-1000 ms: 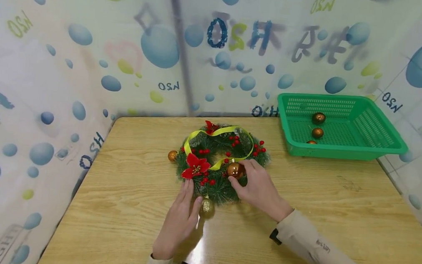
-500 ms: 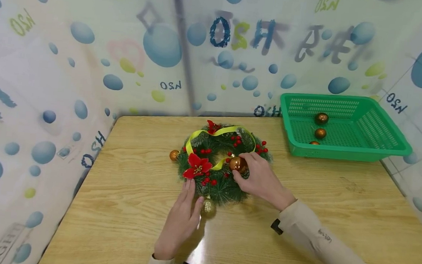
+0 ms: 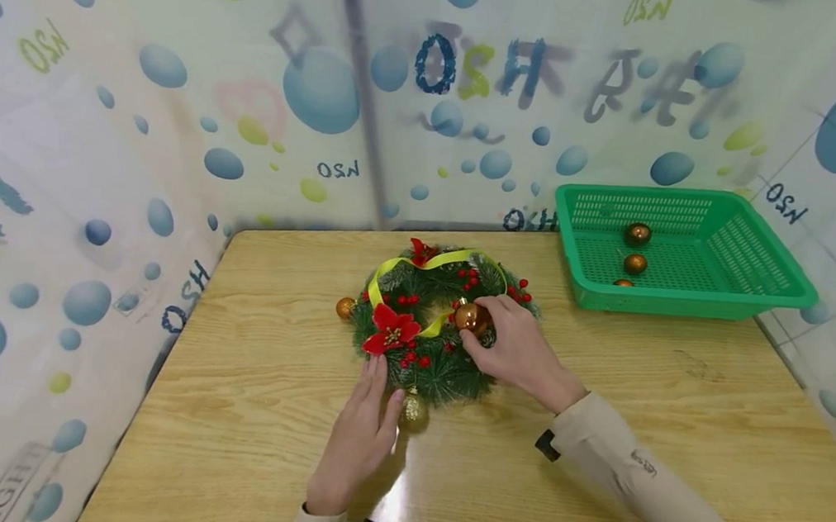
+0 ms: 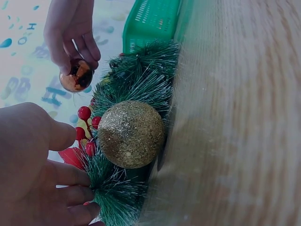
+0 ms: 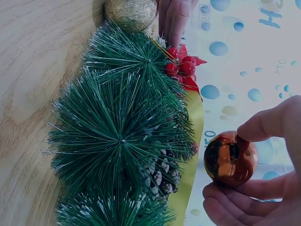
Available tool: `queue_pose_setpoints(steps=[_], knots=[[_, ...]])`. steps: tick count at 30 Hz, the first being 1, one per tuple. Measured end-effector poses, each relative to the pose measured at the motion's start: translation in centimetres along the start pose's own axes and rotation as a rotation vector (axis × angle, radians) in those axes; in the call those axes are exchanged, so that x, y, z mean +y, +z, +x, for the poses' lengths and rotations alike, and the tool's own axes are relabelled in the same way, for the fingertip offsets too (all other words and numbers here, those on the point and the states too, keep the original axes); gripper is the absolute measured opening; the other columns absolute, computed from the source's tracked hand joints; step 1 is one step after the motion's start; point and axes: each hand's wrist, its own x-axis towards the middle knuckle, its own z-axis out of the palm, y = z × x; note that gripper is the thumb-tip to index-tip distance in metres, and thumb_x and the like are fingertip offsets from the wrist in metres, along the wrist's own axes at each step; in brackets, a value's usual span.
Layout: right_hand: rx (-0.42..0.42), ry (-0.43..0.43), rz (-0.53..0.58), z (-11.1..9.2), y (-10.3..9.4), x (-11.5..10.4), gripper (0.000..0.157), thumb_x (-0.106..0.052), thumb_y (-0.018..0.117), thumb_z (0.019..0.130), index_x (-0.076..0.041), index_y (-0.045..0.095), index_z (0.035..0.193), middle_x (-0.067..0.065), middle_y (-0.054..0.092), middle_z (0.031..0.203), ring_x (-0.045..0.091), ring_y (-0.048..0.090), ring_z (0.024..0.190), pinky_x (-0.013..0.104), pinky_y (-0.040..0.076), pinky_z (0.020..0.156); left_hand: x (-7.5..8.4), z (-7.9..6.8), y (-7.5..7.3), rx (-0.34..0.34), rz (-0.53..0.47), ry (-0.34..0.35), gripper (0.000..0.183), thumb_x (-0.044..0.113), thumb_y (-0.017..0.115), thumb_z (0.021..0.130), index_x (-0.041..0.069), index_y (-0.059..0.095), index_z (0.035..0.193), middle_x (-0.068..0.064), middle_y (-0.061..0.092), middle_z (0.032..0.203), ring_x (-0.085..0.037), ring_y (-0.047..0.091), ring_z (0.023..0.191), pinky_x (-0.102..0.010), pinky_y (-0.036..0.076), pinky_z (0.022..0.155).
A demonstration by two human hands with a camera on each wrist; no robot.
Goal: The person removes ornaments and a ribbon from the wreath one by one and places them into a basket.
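My right hand (image 3: 518, 348) pinches a shiny copper Christmas bauble (image 5: 230, 158) between thumb and fingers. The bauble is held above the right side of a green wreath (image 3: 445, 375), apart from the needles in the right wrist view. My left hand (image 3: 353, 438) has its fingers extended, their tips touching the wreath's near left edge below a red poinsettia (image 3: 391, 330). By its thumb, a gold glitter bauble (image 4: 131, 134) hangs at the wreath's near edge. An orange bauble (image 3: 345, 308) sits at the left edge. A yellow ribbon (image 5: 190, 155) loops over the wreath, with red berries (image 5: 181, 67) and a pinecone (image 5: 162, 174).
A green plastic basket (image 3: 690, 303) stands at the table's back right, with a copper bauble (image 3: 638, 234) and others inside. The wooden table (image 3: 251, 379) meets a patterned wall covering (image 3: 307, 160) behind and at the left.
My right hand has lifted the copper bauble slightly, up and away over the wreath. My left hand keeps its place at the wreath's edge. The head view has shifted a little.
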Motion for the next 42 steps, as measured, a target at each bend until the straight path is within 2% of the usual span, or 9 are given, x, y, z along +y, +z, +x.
queue_pose_setpoints(steps=[9,16,23,31,42], knots=[[0.028,0.027,0.017,-0.1,-0.6,0.1,0.045,-0.025,0.072,0.09,0.005,0.065,0.123,0.018,0.069,0.107,0.027,0.067,0.086,0.041,0.06,0.07,0.2,-0.1,0.0,0.01,-0.003,0.008,0.065,0.037,0.037,0.111,-0.005,0.021,0.158,-0.021,0.02,0.167,-0.039,0.019,0.155,-0.056,0.023,0.126],[0.057,0.049,0.01,0.2,-1.9,0.9,0.047,-0.023,0.074,0.091,0.008,0.062,0.125,0.022,0.068,0.113,0.032,0.069,0.091,0.043,0.062,0.073,0.2,-0.1,0.0,0.002,-0.009,0.0,0.065,0.037,0.037,0.111,-0.004,0.02,0.159,-0.02,0.019,0.167,-0.04,0.019,0.155,-0.056,0.022,0.126],[0.1,0.042,0.016,0.6,-3.2,1.6,0.042,-0.02,0.073,0.092,0.008,0.063,0.122,0.021,0.069,0.106,0.029,0.068,0.085,0.042,0.061,0.07,0.2,-0.1,0.0,-0.009,-0.001,-0.023,0.066,0.039,0.037,0.111,-0.002,0.02,0.159,-0.018,0.017,0.167,-0.037,0.018,0.156,-0.053,0.021,0.127],[0.226,0.007,-0.046,1.0,-4.4,2.8,0.041,-0.019,0.076,0.088,0.01,0.065,0.116,0.023,0.069,0.1,0.033,0.066,0.081,0.045,0.058,0.066,0.4,-0.1,0.0,-0.008,0.005,-0.025,0.067,0.039,0.037,0.11,-0.004,0.021,0.158,-0.019,0.017,0.167,-0.038,0.018,0.156,-0.053,0.021,0.127],[0.265,0.09,-0.079,1.3,-7.2,5.1,0.04,-0.019,0.071,0.092,0.01,0.064,0.119,0.025,0.067,0.103,0.035,0.064,0.083,0.048,0.057,0.068,0.6,0.0,-0.1,-0.026,0.023,-0.047,0.066,0.038,0.038,0.111,-0.003,0.02,0.159,-0.018,0.016,0.167,-0.037,0.017,0.156,-0.053,0.021,0.127]])
